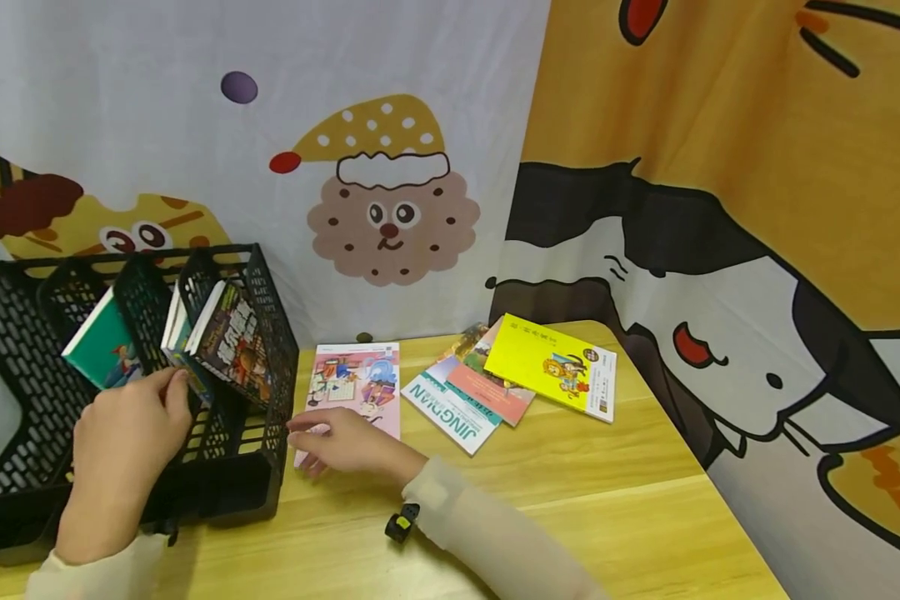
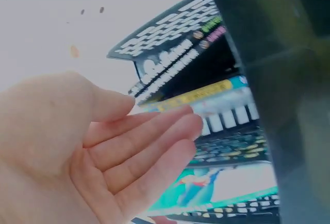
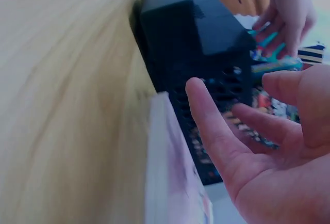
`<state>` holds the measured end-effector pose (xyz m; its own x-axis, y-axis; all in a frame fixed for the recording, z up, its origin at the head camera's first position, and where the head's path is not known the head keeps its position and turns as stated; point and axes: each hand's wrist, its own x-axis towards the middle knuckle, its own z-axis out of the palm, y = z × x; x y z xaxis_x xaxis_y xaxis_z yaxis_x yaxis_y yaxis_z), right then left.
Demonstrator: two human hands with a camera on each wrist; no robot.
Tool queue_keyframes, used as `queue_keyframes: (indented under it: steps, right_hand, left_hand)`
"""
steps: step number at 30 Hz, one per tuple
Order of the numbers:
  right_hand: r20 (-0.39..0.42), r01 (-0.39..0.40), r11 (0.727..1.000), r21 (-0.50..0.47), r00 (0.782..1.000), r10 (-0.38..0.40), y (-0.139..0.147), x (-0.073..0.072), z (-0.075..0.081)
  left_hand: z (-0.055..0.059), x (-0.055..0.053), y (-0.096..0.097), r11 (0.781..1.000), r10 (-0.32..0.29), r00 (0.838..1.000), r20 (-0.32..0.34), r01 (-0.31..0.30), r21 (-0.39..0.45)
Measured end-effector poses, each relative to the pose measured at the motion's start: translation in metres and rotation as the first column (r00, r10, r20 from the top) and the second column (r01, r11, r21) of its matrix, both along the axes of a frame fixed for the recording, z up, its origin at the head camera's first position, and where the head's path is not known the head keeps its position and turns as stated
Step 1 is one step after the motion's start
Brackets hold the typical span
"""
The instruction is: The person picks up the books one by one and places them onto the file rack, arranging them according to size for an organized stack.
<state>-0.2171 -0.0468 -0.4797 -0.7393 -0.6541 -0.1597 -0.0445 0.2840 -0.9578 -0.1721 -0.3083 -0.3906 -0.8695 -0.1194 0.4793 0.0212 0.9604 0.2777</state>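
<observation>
My left hand (image 1: pixel 131 433) is over the front of a black slotted file rack (image 1: pixel 213 504), its fingers loosely extended. In the left wrist view nothing lies between thumb and fingers, and the fingertips are close to a yellow-spined book (image 2: pixel 196 96); whether they touch it cannot be told. A green book (image 1: pixel 105 342) leans in a compartment to the left, and a dark-covered comic book (image 1: pixel 234 337) leans in the rightmost one. Beside the rack, my right hand (image 1: pixel 345 442) hovers around the near end of a pink book (image 1: pixel 360 383), fingers spread and holding nothing.
Right of the pink book, several books overlap on the wooden table (image 1: pixel 570 500): a yellow book (image 1: pixel 543 358) on top, a white-and-teal book (image 1: pixel 450 417) below. A printed curtain (image 1: pixel 390 50) hangs behind the table.
</observation>
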Motion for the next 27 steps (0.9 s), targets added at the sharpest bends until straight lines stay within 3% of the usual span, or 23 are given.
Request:
queue_keyframes:
  steps: [5, 9, 12, 20, 24, 27]
  right_hand:
    - [-0.014, -0.034, 0.999, -0.032, 0.999, 0.033, 0.022, -0.006, 0.009]
    - [-0.071, -0.059, 0.998, -0.006, 0.996, 0.058, 0.047, -0.013, 0.018]
    - [-0.106, -0.055, 0.998, -0.003, 0.993, 0.054, 0.069, -0.017, 0.026]
    - [-0.152, -0.01, 1.0, 0.0, 0.988, 0.01, 0.123, -0.027, 0.041]
    - [-0.168, 0.045, 0.998, 0.037, 0.985, -0.038, 0.149, -0.032, 0.039]
    - [-0.153, 0.112, 0.991, 0.074, 0.983, -0.099, 0.17, -0.037, 0.038]
  left_hand:
    - [0.007, 0.003, 0.012, 1.0, -0.025, 0.995, -0.098, 0.027, 0.012]
    - [0.012, 0.001, 0.032, 0.994, -0.087, 0.975, -0.203, 0.098, 0.044]
    - [0.014, -0.003, 0.054, 0.985, -0.138, 0.966, -0.22, 0.158, 0.075]
    - [-0.002, -0.022, 0.109, 0.948, -0.262, 0.952, -0.156, 0.285, 0.142]
    - [-0.02, -0.033, 0.137, 0.928, -0.334, 0.942, -0.044, 0.336, 0.158]
    - [-0.035, -0.042, 0.16, 0.907, -0.394, 0.918, 0.046, 0.38, 0.182]
